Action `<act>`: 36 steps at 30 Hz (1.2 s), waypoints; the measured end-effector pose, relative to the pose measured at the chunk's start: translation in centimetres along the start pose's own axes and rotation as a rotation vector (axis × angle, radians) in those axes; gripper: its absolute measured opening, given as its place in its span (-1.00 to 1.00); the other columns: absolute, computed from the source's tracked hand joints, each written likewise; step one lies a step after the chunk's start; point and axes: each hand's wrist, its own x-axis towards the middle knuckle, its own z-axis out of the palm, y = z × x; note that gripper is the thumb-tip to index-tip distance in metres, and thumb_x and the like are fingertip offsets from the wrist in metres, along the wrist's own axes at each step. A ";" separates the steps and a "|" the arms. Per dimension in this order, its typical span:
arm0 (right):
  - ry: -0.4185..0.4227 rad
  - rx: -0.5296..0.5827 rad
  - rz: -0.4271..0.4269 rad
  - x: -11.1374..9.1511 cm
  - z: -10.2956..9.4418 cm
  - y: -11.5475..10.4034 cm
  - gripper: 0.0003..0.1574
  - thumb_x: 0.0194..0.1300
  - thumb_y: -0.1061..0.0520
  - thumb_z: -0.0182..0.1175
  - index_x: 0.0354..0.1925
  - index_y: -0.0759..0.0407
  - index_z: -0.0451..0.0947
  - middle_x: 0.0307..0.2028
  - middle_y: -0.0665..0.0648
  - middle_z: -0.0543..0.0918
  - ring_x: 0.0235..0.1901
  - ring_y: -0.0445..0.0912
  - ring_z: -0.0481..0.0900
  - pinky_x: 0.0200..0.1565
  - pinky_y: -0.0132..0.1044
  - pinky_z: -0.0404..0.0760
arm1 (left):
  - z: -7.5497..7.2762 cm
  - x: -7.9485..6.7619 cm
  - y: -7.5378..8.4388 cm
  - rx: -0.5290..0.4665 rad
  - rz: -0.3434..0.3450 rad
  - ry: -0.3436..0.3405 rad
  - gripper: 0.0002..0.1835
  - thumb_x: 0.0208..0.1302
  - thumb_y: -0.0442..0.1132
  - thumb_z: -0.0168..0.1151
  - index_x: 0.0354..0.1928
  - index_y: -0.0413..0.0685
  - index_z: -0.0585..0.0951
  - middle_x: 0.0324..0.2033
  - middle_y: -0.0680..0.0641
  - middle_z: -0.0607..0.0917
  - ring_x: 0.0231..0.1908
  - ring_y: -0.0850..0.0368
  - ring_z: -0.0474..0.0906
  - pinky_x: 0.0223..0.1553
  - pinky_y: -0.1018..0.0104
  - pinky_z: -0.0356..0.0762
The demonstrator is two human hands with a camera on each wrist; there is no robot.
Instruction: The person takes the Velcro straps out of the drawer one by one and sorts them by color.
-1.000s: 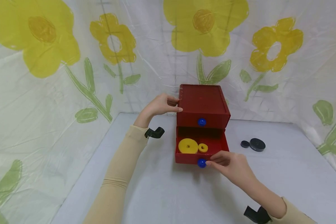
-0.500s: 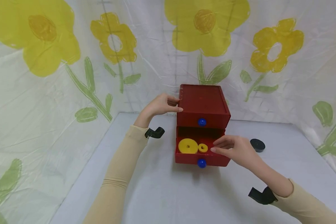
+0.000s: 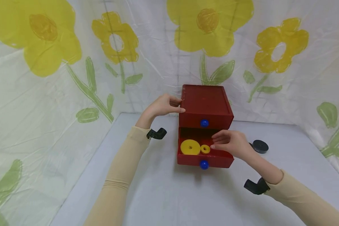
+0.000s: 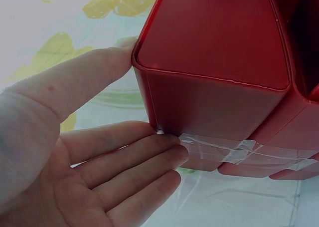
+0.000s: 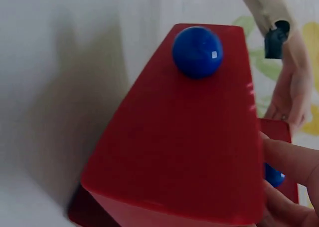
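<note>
A red two-drawer box (image 3: 206,99) stands at the back of the table, its lower drawer (image 3: 189,160) pulled out. Inside that drawer lie a large yellow disc (image 3: 186,148) and a small yellow ring (image 3: 202,151), side by side. My left hand (image 3: 161,106) rests its thumb and straight fingertips against the box's upper left side; the left wrist view shows the palm (image 4: 60,187) apart from it. Over the drawer's right part, my right hand (image 3: 233,144) holds nothing, thumb tip right beside the small ring. In the right wrist view, the drawer front (image 5: 184,137) hides part of the fingers (image 5: 289,157).
A black disc (image 3: 260,146) lies on the table right of the box, a smaller black one mostly hidden behind my right hand. Blue knobs (image 3: 204,164) stick out of both drawer fronts. A flowered sheet (image 3: 158,47) hangs behind the table.
My right hand has let go of the lower drawer's blue knob, risen over the drawer's rim and moved in toward the small yellow ring. The left hand stays where it was.
</note>
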 end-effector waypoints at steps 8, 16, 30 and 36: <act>0.058 0.002 -0.030 1.1 1.8 0.9 -0.57 0.07 0.16 0.42 -0.07 0.26 0.61 -0.19 0.22 0.71 -0.23 0.03 0.71 -0.18 -0.14 0.68 | 0.0 -0.2 0.2 0.006 -0.005 -0.001 -0.31 0.10 0.10 0.36 0.24 -0.07 0.50 0.15 -0.05 0.58 0.13 0.10 0.50 0.13 0.21 0.50; 0.037 -0.049 -0.011 1.4 2.6 1.0 -0.55 0.06 0.19 0.42 -0.05 0.29 0.60 -0.18 0.24 0.70 -0.22 0.07 0.71 -0.17 -0.09 0.68 | 0.0 -0.2 0.2 0.012 -0.005 -0.003 -0.32 0.11 0.10 0.36 0.23 -0.05 0.51 0.15 -0.05 0.58 0.14 0.10 0.50 0.13 0.21 0.49; -0.072 -0.109 -0.064 2.1 3.2 0.7 -0.50 0.03 0.15 0.44 -0.05 0.29 0.59 -0.16 0.24 0.70 -0.18 0.07 0.69 -0.15 -0.09 0.68 | -0.1 -0.2 -0.1 0.002 0.010 0.004 -0.33 0.10 0.10 0.36 0.22 -0.06 0.52 0.14 -0.06 0.59 0.12 0.09 0.51 0.12 0.21 0.51; -0.127 -0.115 -0.053 2.4 3.3 0.8 -0.50 0.04 0.12 0.44 -0.04 0.25 0.59 -0.14 0.21 0.70 -0.14 0.07 0.67 -0.12 -0.09 0.67 | 0.0 -0.2 0.0 0.006 0.014 0.005 -0.33 0.10 0.10 0.37 0.22 -0.07 0.52 0.13 -0.07 0.59 0.12 0.09 0.52 0.11 0.21 0.52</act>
